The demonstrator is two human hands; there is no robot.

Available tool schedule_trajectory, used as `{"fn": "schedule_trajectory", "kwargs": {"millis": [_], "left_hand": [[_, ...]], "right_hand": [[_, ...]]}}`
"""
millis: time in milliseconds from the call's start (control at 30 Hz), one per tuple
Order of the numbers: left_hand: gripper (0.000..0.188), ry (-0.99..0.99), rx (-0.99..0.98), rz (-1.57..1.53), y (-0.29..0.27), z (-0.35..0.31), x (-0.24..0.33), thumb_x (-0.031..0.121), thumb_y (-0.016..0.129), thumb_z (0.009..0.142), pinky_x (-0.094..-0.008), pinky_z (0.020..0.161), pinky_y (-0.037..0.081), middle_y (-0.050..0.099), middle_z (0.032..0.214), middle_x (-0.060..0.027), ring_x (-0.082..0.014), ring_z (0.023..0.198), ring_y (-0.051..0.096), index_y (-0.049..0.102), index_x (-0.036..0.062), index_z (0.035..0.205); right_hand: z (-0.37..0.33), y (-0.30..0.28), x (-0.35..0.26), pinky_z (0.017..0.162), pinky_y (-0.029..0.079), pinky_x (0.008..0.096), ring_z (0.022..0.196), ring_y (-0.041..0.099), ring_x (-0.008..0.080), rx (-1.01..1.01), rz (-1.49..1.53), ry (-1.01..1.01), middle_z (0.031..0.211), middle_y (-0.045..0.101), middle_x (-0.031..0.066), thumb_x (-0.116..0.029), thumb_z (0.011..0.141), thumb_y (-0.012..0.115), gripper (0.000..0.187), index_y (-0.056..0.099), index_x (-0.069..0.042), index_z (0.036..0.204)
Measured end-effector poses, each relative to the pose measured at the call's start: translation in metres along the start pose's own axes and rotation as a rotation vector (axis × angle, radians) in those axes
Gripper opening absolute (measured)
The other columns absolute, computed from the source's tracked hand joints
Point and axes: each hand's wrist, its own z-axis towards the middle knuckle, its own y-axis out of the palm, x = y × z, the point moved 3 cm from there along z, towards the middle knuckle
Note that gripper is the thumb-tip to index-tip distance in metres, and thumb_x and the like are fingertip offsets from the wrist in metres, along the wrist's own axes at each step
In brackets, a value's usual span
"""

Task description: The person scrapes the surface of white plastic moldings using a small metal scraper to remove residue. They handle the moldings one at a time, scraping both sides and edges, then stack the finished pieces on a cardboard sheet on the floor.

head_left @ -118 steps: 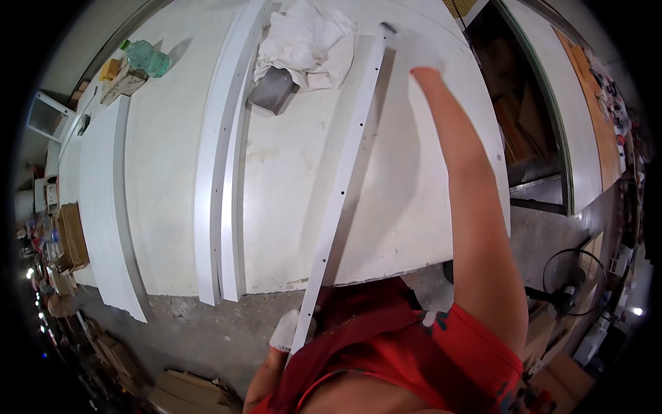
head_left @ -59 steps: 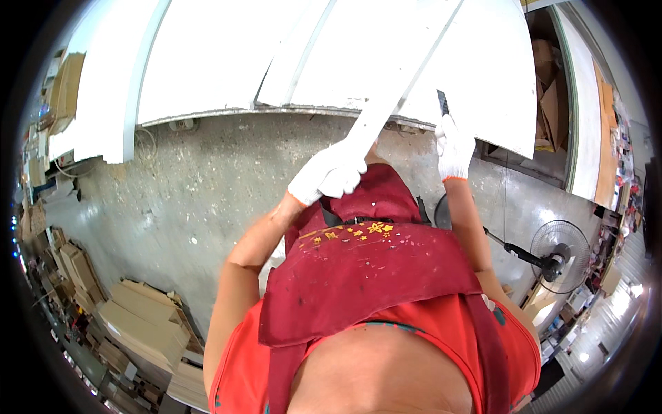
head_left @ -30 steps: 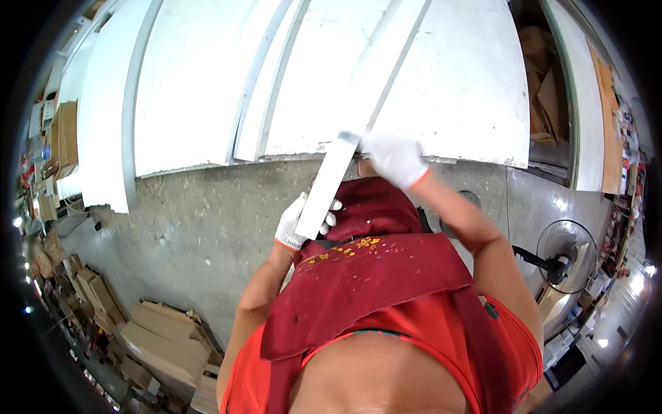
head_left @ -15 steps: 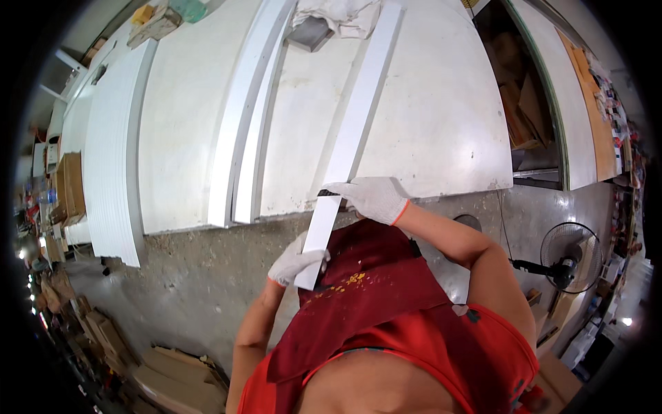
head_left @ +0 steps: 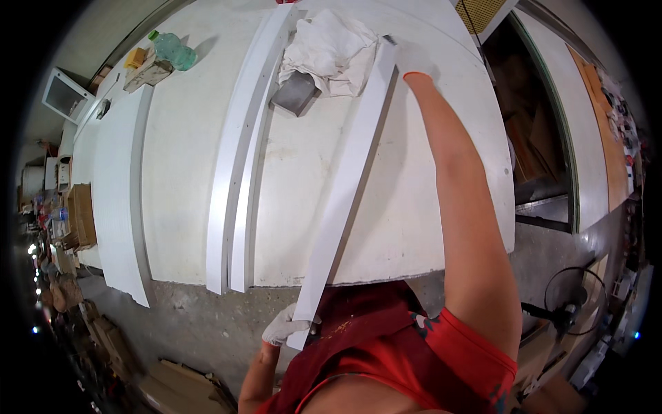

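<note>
A long white strip (head_left: 352,159) slants across the white table, its near end sticking out past the front edge over my apron. My left hand (head_left: 281,327), in a white glove, is closed around that near end. My right arm is stretched far forward. At its end my gloved right hand (head_left: 416,63) is at the strip's far end, pale against the table and hard to make out. A small dark piece (head_left: 389,39) shows at the strip's tip beside the fingers; its kind is unclear.
Two more white strips (head_left: 238,159) lie to the left, with a stack of white boards (head_left: 123,193) beyond. A grey block (head_left: 295,93) and white cloth (head_left: 327,52) rest at the back. A green bottle (head_left: 174,50) stands far left; a fan (head_left: 569,310) is at right.
My right hand has slid forward along the strip from near the table's front edge to the far end, the dark piece moving with it. My left hand keeps its hold. The view has shifted.
</note>
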Motion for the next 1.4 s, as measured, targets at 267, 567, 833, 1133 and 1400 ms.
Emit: {"fn": "schedule_trajectory", "kwargs": {"millis": [267,567,833,1133,1400], "left_hand": [[0.064,-0.047,0.547,0.769,0.019,0.020,0.033,0.031,0.084,0.067,-0.0356,0.085,0.051,0.070,0.099,-0.0116,-0.0215,0.093,0.067,0.061,0.0003,0.118],[0.063,0.119,0.664,0.372,0.058,-0.033,0.061,0.016,0.077,0.067,-0.0307,0.092,0.048,0.069,0.106,-0.0090,-0.0139,0.100,0.061,0.060,-0.0019,0.125],[0.066,0.405,1.024,0.840,-0.001,-0.081,0.124,0.021,0.076,0.064,-0.0295,0.083,0.051,0.067,0.094,-0.0113,-0.0116,0.089,0.061,0.060,-0.0016,0.124],[0.057,0.350,0.927,0.854,-0.148,-0.079,0.202,0.027,0.069,0.070,-0.0328,0.078,0.053,0.070,0.095,-0.0192,-0.0240,0.084,0.069,0.060,-0.0043,0.117],[0.071,0.486,0.765,0.940,-0.200,-0.042,0.189,0.033,0.071,0.070,-0.0393,0.094,0.047,0.063,0.115,-0.0234,-0.0358,0.109,0.061,0.052,-0.0007,0.129]], "right_hand": [[-0.004,0.026,0.090,0.095,0.045,0.0459,0.115,0.058,0.0337,0.387,0.212,-0.072,0.124,0.063,0.0120,-0.055,0.095,0.036,0.051,0.057,-0.025,0.131],[-0.057,0.005,0.078,0.090,0.046,0.0320,0.098,0.063,0.0178,0.379,0.540,0.038,0.115,0.068,0.0069,-0.038,0.097,0.049,0.046,0.058,-0.011,0.134],[-0.126,0.018,0.043,0.081,0.047,0.0357,0.089,0.062,0.0210,0.212,0.502,0.055,0.090,0.065,0.0094,-0.033,0.098,0.046,0.035,0.064,-0.005,0.110],[-0.302,0.032,-0.031,0.085,0.048,0.0297,0.097,0.062,0.0164,0.247,0.672,-0.070,0.122,0.065,0.0114,-0.018,0.098,0.051,0.043,0.053,0.000,0.136],[-0.355,0.039,-0.071,0.081,0.048,0.0250,0.090,0.058,0.0114,0.236,0.808,0.022,0.123,0.063,0.0085,-0.016,0.098,0.051,0.042,0.053,0.004,0.135]]}}
